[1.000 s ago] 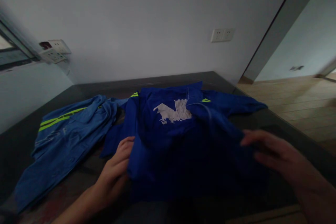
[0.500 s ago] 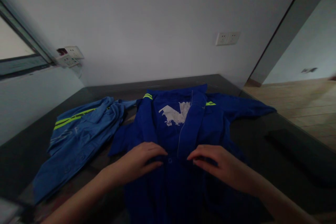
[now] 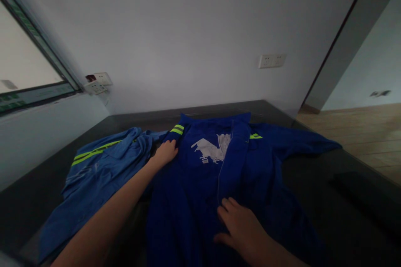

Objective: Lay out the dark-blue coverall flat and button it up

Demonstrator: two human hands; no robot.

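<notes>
A person's left hand [image 3: 166,152], grip unclear, has moved from mid-front to left of the jagged white print [image 3: 208,151] on a deep-blue cloth jacket [image 3: 203,187], left open across a dark tabletop [image 3: 303,171], right hand [image 3: 238,224] loosely splayed below the print.

The jacket [image 3: 194,187] lies on the table [image 3: 307,179] at lower center of the frame. A second jacket [image 3: 103,167] lies on the table to its left. The left hand [image 3: 166,152] is on the jacket's upper left part; the right hand [image 3: 239,223] is at lower center. Behind the table stands the wall [image 3: 172,41], with a double socket [image 3: 272,61] right of center. A window [image 3: 25,50] occupies the upper left.
</notes>
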